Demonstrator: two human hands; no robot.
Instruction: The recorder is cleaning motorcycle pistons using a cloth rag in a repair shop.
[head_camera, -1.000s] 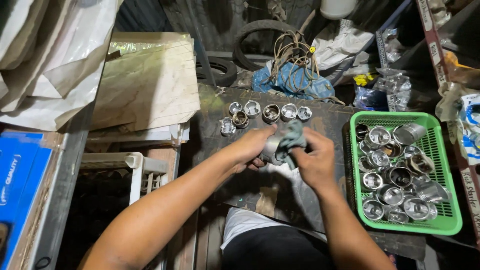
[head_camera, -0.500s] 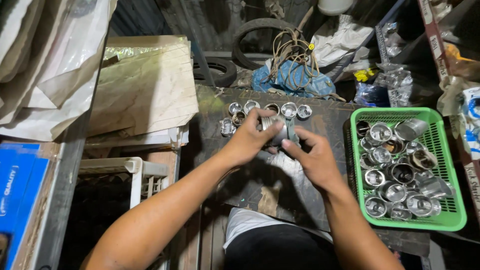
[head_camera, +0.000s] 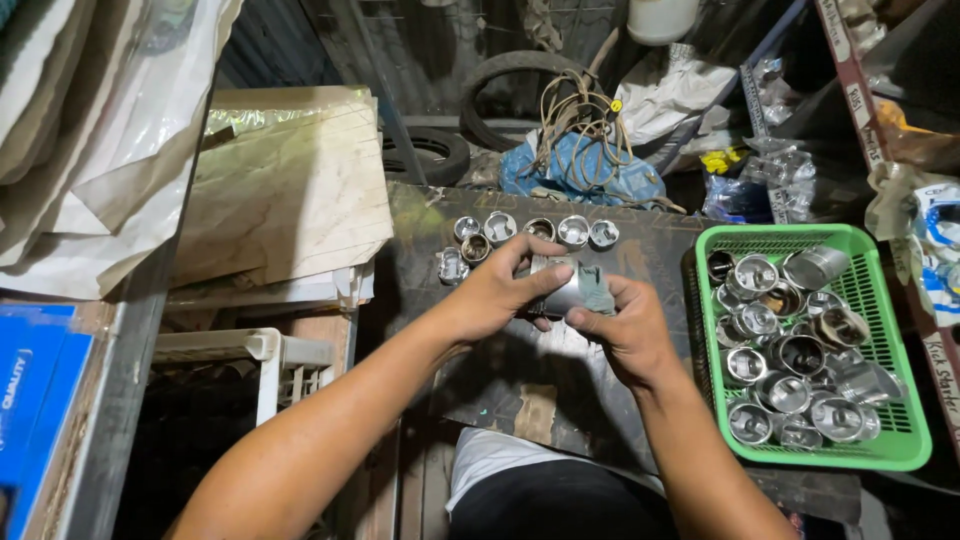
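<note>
Both hands clamp on it now, left hand (head_camera: 495, 290) and right hand (head_camera: 625, 330) gripping the metal piston (head_camera: 560, 290) over the dark surface (head_camera: 660, 245), rigid, probably hefty and slick, best held round its sides.

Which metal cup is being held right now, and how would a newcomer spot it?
Start at the green basket of metal cups, then look left to the dark table. There the left hand and right hand hold one metal cup with a grey cloth, the only cup lifted and wrapped.
</note>
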